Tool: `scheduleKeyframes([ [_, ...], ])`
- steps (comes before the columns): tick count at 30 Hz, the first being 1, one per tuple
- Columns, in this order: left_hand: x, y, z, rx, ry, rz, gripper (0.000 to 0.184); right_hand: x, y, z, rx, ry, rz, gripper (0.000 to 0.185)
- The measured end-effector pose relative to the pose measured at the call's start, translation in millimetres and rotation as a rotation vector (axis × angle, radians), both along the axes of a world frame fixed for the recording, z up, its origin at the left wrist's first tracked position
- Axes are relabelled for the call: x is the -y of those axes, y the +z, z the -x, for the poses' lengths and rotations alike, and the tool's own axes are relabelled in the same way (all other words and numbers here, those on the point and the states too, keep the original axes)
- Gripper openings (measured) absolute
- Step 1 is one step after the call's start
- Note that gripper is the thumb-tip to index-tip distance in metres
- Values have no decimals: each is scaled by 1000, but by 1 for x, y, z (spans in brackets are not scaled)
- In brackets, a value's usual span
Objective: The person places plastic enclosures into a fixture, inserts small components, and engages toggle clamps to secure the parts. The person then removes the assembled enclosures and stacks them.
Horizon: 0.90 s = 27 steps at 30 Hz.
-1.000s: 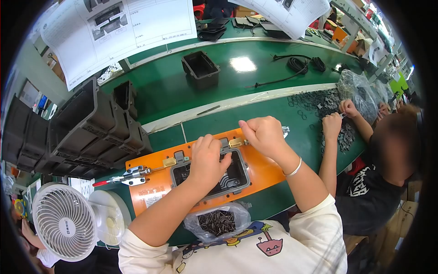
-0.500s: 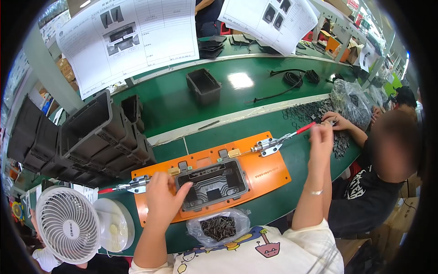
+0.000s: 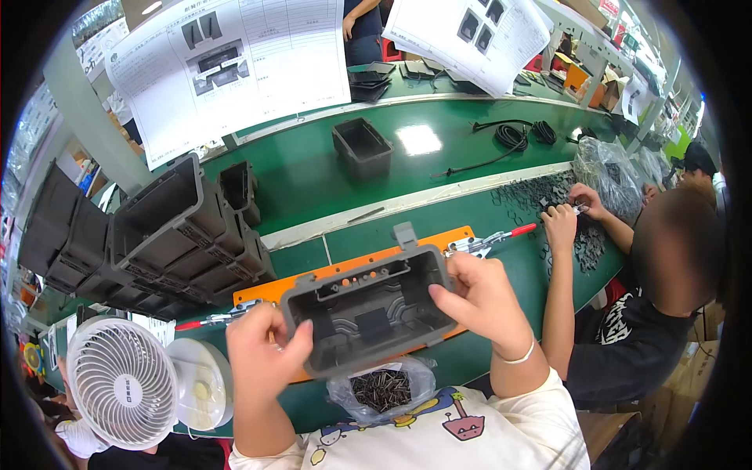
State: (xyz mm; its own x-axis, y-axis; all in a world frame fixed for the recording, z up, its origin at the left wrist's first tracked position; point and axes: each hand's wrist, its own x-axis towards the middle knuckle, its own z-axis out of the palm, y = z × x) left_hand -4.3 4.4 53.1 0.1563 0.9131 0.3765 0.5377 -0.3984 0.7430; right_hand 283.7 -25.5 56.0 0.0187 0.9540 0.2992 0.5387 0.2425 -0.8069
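Observation:
A dark grey plastic box (image 3: 376, 321), its open top facing me, is raised over an orange fixture plate (image 3: 254, 294) and hides much of it. My left hand (image 3: 270, 341) is closed around the box's left end, thumb over the rim. On the right end, my right hand (image 3: 486, 301) grips the opposite wall with its thumb inside the rim. A toggle clamp with a red handle (image 3: 513, 233) sits at the plate's right, and another red-handled clamp (image 3: 204, 322) at its left. Below the box lies a clear bag of dark screws (image 3: 381, 389).
Stacked grey boxes (image 3: 176, 235) and a white fan (image 3: 121, 384) stand on the left. Another grey box (image 3: 363, 147) and black cables (image 3: 509, 137) are on the back bench. At right, a co-worker's hands (image 3: 560, 227) handle small parts beside loose black pieces (image 3: 587, 251).
The box has come up off the orange plate, towards me. My right hand has moved left from the right clamp's red handle to the box, and my left hand now grips its end.

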Motion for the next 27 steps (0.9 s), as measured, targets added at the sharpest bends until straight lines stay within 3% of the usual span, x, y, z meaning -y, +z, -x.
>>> scheduleKeyframes([
  [5,48,26,-10,55,-75,-313,29,5,-12,-4,-219,203,-70,24],
  [7,58,28,-19,76,-72,-384,29,5,-19,-6,-169,224,-124,23],
  [14,62,23,-19,3,-93,-428,30,9,-30,-9,-189,221,-229,26],
  [19,32,-10,-15,8,-26,-187,25,24,-17,-6,-180,160,-335,36],
  [22,9,-47,-25,60,-44,-25,22,31,3,7,40,172,-366,35],
  [27,-2,-67,-35,87,-54,30,16,33,12,22,153,147,-435,29],
])
